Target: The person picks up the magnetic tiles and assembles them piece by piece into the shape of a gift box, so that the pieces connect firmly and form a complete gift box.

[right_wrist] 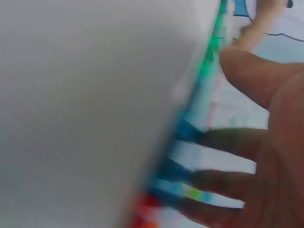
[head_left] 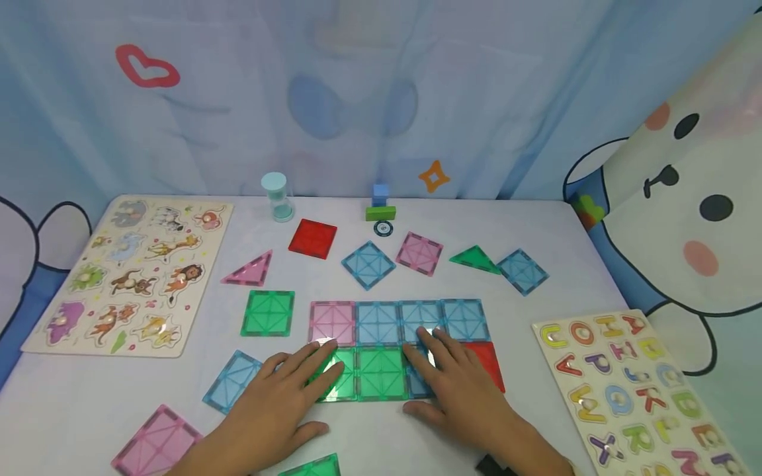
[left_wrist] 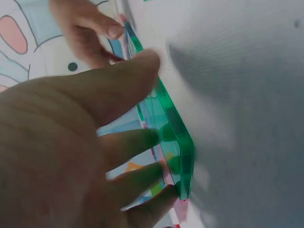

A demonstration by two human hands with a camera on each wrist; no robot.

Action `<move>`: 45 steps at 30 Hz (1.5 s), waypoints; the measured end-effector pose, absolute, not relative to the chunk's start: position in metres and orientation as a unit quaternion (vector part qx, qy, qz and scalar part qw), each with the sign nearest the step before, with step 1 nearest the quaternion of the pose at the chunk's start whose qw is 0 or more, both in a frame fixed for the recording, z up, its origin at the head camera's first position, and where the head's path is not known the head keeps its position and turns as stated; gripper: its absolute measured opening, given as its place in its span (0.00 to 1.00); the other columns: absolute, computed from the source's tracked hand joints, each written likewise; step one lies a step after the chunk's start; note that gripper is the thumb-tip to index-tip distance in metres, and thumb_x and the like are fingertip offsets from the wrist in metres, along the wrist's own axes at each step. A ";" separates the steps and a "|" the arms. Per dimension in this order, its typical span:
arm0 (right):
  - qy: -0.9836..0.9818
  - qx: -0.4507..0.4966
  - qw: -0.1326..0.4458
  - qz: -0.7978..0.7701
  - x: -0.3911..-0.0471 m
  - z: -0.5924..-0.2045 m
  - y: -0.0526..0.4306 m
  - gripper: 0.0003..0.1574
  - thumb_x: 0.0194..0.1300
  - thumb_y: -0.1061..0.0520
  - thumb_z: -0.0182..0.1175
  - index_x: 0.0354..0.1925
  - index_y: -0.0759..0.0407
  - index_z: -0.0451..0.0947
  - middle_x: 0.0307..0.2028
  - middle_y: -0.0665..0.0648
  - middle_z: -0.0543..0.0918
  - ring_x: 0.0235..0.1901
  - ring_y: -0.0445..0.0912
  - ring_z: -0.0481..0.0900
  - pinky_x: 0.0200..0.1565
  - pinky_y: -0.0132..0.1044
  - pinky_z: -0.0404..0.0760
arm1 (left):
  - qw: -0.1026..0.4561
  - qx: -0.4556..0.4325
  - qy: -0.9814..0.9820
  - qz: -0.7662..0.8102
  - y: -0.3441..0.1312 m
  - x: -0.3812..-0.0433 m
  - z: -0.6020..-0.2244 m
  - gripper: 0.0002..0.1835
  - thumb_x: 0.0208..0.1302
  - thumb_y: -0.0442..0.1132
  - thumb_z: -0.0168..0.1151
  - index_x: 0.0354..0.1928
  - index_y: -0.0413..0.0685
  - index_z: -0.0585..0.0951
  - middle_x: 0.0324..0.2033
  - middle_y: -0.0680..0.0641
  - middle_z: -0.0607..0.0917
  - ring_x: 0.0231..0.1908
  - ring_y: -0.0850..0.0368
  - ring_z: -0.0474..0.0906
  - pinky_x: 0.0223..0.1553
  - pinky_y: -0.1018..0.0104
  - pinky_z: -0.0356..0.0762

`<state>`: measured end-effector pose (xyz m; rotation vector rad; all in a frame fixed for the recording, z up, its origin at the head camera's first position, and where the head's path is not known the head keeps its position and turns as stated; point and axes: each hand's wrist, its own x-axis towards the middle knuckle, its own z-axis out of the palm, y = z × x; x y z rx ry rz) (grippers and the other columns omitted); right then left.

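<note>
The left hand [head_left: 280,403] and right hand [head_left: 464,387] rested on the near row of the tile rectangle [head_left: 381,354], each grip with fingers apart, clamped on nothing, perhaps to keep the seams flush. That rectangle lay flat on the white worktop [head_left: 369,439], its translucent squares mostly crossed by fine diagonals. Beyond it lay a pink triangular tile [head_left: 251,271] and a green triangular tile [head_left: 476,260]. An animal puzzle board [head_left: 143,347] sat left of it, an alphabet board [head_left: 595,430] right, presumably leaving the middle free.

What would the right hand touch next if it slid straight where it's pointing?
Probably the blue tile beside the pink tile in the joined back row; the right hand might slide over its flat top.
</note>
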<state>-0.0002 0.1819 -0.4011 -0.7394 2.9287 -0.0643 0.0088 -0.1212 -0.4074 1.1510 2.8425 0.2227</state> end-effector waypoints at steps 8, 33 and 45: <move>0.967 -0.248 0.009 -0.065 -0.096 -0.390 0.182 0.49 0.58 0.32 0.59 0.69 0.55 0.62 0.70 0.61 0.59 0.66 0.59 0.60 0.58 0.57 0.67 | 0.041 0.358 0.930 0.075 -0.123 0.008 -0.407 0.41 0.56 0.63 0.61 0.70 0.58 0.63 0.72 0.49 0.56 0.70 0.48 0.54 0.58 0.48 0.62; 0.942 -0.315 0.056 -0.099 -0.121 -0.394 0.176 0.46 0.60 0.30 0.55 0.69 0.49 0.61 0.71 0.55 0.58 0.70 0.58 0.50 0.62 0.60 0.60 | 0.059 0.355 0.928 0.092 -0.119 0.010 -0.407 0.39 0.59 0.62 0.59 0.70 0.59 0.62 0.72 0.50 0.56 0.70 0.48 0.52 0.59 0.47 0.60; 0.937 -0.347 0.026 -0.042 -0.105 -0.406 0.158 0.47 0.58 0.25 0.51 0.68 0.45 0.64 0.63 0.58 0.66 0.67 0.59 0.55 0.61 0.58 0.64 | 0.045 0.352 0.931 0.088 -0.120 0.009 -0.411 0.40 0.58 0.63 0.59 0.70 0.60 0.62 0.72 0.51 0.56 0.69 0.48 0.54 0.58 0.46 0.61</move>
